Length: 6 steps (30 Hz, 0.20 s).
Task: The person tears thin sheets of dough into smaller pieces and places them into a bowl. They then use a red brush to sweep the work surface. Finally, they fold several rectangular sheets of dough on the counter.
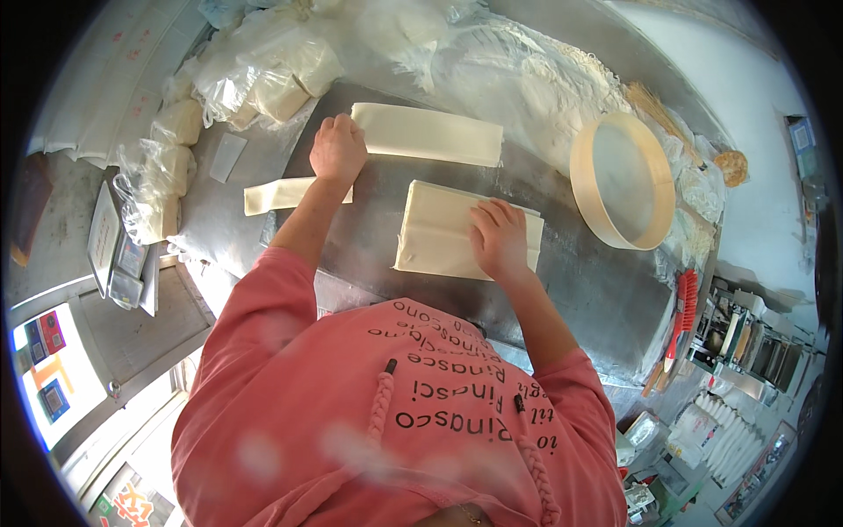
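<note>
My left hand (339, 149) is closed at the left end of a long, pale, flat strip of dough (435, 133) on the far part of the dark metal worktop (378, 220). Nearer to me lies a thicker stack of dough sheets (439, 230). My right hand (500, 237) rests on the right part of that stack, its fingers bent slightly over the top sheet. A shorter dough strip (277, 195) lies at the left, passing partly behind my left forearm. Beyond it is a small flat, whitish rectangular piece (228, 156), perhaps a scraper.
Clear plastic bags of pale blocks (281, 88) line the left and far edges. Loose flour (544, 79) covers the back. A round wooden sieve frame (663, 206) stands at the right, near a straw whisk (659, 110) and a red brush (683, 312). A metal machine (746, 347) is farther right.
</note>
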Motion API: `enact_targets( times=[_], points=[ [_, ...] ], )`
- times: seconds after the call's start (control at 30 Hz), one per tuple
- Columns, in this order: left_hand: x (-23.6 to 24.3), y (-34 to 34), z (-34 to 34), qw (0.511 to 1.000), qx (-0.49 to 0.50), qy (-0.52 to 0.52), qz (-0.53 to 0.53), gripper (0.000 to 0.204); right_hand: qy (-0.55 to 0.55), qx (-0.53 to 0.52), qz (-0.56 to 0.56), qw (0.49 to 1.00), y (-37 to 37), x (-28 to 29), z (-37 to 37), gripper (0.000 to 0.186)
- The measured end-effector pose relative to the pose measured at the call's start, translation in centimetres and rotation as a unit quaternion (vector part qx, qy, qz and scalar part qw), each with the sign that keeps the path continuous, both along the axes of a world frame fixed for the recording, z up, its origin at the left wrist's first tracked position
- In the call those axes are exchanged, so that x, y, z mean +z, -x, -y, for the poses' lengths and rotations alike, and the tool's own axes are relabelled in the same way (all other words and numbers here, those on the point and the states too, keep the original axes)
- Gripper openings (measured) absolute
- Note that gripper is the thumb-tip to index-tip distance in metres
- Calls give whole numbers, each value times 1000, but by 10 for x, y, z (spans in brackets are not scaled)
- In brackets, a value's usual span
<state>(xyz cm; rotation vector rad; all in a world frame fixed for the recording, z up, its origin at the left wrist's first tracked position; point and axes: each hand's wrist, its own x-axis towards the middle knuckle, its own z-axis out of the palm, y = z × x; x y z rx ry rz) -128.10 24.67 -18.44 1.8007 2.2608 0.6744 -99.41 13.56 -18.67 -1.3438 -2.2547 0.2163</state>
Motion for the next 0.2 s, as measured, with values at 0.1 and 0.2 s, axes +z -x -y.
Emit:
enact_targets(
  times=[0.1, 0.2],
  points=[
    [0, 0, -4, 998, -11, 4, 68, 17, -14, 11, -16, 1000, 24, 8, -23, 35],
    [8, -3, -16, 947, -12, 42, 318, 18, -20, -8, -29, 999, 54, 21, -53, 58]
  ],
)
